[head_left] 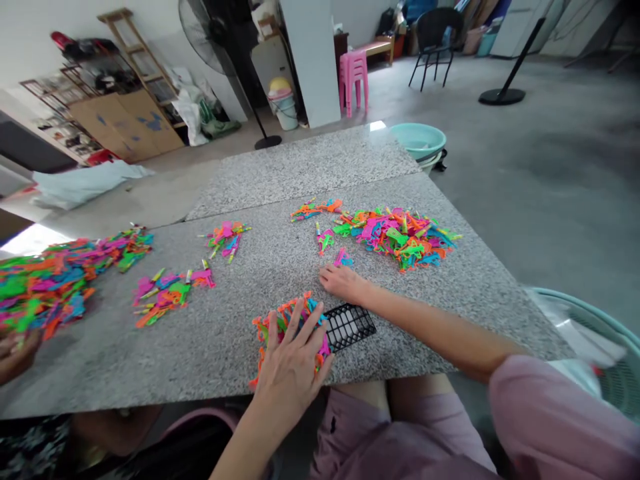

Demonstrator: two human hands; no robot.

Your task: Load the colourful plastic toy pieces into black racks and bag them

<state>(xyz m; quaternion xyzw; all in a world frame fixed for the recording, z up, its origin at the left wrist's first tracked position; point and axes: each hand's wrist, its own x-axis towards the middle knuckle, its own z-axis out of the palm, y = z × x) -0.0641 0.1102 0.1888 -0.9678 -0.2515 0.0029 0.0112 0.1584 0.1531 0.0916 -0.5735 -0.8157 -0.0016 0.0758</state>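
Note:
My left hand (295, 353) lies palm down with fingers spread over a row of bright orange, green, blue and pink plastic pieces (261, 328). These stand packed in a black grid tray (350, 327), whose right part shows bare openings. Farther forward, my right hand (345, 283) has its fingers curled together on the table. Just beyond its knuckles lies a small pink and blue plastic piece (343, 258); whether the fingertips hold anything is hidden. A big heap of similar pieces, some gun-shaped (395, 233), lies to the right of it.
On the speckled stone table (225, 360) are smaller clusters (165, 297) and another large heap (60, 273) at left. Another person's hand (17, 353) is at that heap. Green-blue basins (420, 137) stand by the right edge. A pedestal fan (215, 33) stands behind.

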